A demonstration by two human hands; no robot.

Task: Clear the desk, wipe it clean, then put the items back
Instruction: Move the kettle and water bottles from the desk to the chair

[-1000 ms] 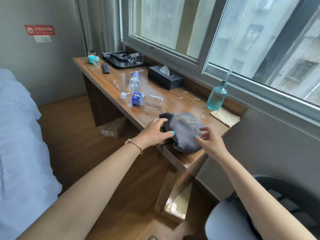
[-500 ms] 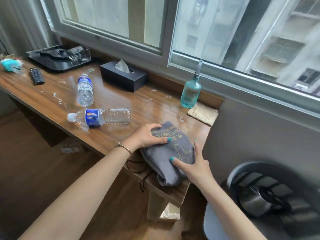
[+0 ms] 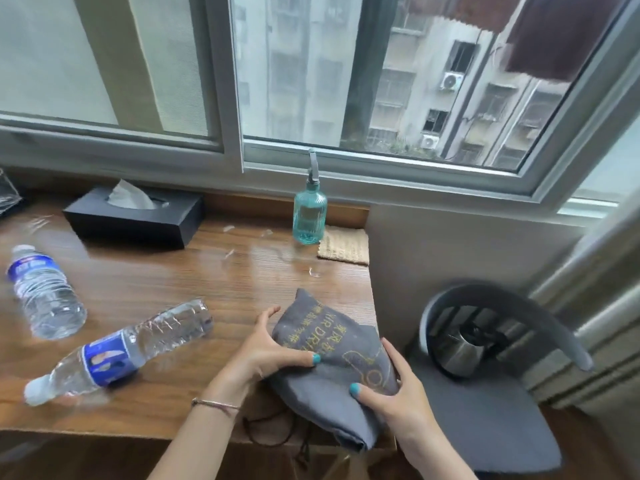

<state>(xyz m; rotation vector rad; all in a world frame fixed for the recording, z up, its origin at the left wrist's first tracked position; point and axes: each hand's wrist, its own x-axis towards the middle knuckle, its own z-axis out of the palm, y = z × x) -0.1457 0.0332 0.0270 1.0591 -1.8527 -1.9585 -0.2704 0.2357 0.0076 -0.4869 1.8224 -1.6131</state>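
A grey drawstring bag [image 3: 337, 358] with yellow print lies at the near right corner of the wooden desk [image 3: 221, 285]. My left hand [image 3: 266, 351] grips its left side, thumb on top. My right hand [image 3: 398, 400] grips its right side near the desk's edge. Its black cord hangs over the front edge. Two water bottles lie on their sides: one [image 3: 121, 351] close to my left hand, another [image 3: 43, 294] at the far left. A black tissue box [image 3: 135, 218], a teal spray bottle [image 3: 309, 211] and a beige cloth [image 3: 344, 244] sit along the back.
A grey chair [image 3: 485, 424] stands right of the desk, with a metal kettle [image 3: 464, 348] seen through its curved back. Curtains [image 3: 595, 306] hang at the far right. Small scraps of litter dot the desk near the spray bottle. A window runs behind the desk.
The view has swung right and closer to the desk's right end. Both hands have closed around the sides of the grey bag, with the right hand now at its right edge.
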